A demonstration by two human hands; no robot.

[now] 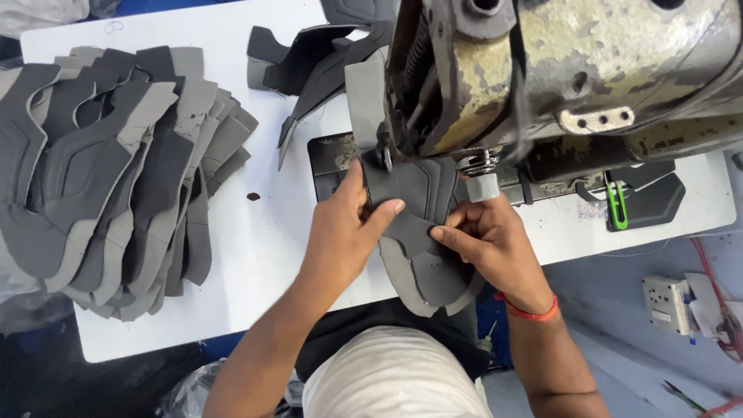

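Note:
A dark grey shoe-upper piece lies under the head of a worn sewing machine, its lower end hanging over the table's front edge. My left hand presses on the piece's left side, thumb across the fabric. My right hand pinches its right edge just below the machine's presser area. A red thread band circles my right wrist.
A large fanned stack of grey cut pieces covers the left of the white table. More sewn pieces trail behind the machine. A green-handled tool lies at the right. A switch box sits lower right.

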